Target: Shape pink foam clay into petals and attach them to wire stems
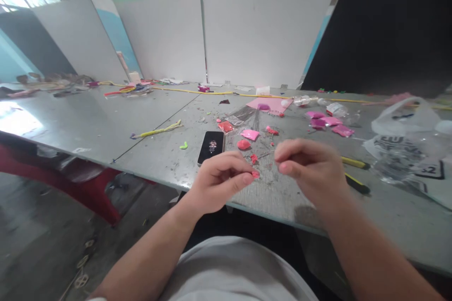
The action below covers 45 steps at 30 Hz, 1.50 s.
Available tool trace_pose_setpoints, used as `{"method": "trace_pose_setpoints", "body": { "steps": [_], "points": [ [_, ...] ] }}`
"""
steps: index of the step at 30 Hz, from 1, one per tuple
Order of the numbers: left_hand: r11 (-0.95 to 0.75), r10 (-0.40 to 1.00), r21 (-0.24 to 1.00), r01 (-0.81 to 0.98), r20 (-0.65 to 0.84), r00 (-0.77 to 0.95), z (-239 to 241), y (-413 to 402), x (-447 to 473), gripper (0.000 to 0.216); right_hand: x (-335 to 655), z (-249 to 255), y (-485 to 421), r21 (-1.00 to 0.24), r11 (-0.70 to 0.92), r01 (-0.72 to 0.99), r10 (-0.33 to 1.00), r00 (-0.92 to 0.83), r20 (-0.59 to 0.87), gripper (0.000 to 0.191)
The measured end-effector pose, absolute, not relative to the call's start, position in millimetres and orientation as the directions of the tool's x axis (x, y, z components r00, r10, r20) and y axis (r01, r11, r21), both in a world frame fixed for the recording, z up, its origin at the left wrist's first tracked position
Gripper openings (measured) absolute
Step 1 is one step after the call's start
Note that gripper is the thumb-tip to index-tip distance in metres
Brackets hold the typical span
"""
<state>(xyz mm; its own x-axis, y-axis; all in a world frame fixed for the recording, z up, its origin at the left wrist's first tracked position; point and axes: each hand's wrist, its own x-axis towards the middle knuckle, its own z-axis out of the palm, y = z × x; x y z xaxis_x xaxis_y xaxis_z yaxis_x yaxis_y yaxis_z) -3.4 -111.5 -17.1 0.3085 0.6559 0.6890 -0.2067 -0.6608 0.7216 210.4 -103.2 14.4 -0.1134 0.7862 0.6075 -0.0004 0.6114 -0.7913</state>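
Observation:
My left hand [221, 182] is closed in a pinch above the table's front edge, with a small piece of red modelling clay [255, 175] at its fingertips. To its right, my right hand [314, 169] is also pinched and slightly blurred; I cannot make out what, if anything, it grips. Just beyond the hands lie a red clay lump [243, 144], another red clay piece [254, 158] beside thin wire, and a pink packet [250, 134]. A dark-cased phone [211, 147] with its screen lit lies beyond my left hand.
Pliers with yellow-and-black handles [355, 162] lie right of my right hand. Farther right stands a crumpled white plastic bag [402, 136]. Several pink packets [331, 121], a clear bottle [337, 110] and a pink sheet [271, 103] lie farther back. A yellow twisted strand [157, 130] lies left.

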Motion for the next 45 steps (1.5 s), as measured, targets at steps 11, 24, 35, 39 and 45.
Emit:
{"method": "trace_pose_setpoints", "body": {
  "steps": [11,24,35,39,45],
  "points": [
    [-0.659,0.65,0.653,-0.374,0.744,0.155,-20.7,-143.2,27.6,0.007,196.7,3.3,-163.7,-0.789,0.614,0.019,0.787,-0.094,0.61,0.017],
    [-0.676,0.623,0.661,-0.326,0.749,0.225,-9.3,-152.0,16.8,0.005,205.6,3.0,-180.4,-0.605,0.728,0.323,0.672,-0.157,0.724,0.025],
    [-0.67,0.612,0.674,-0.312,0.739,0.283,-6.1,-154.1,13.3,0.01,203.6,8.3,-188.5,-0.637,0.684,0.354,0.713,-0.141,0.687,0.022],
    [-0.663,0.604,0.672,-0.33,0.741,0.293,-4.4,-154.9,12.5,0.01,201.6,12.4,-195.0,-0.662,0.677,0.321,0.729,-0.171,0.663,0.024],
    [-0.685,0.582,0.656,-0.316,0.754,0.304,-3.0,-154.0,12.3,0.014,190.9,16.0,-206.0,-0.711,0.64,0.292,0.76,-0.106,0.641,0.038]
  ]
}}
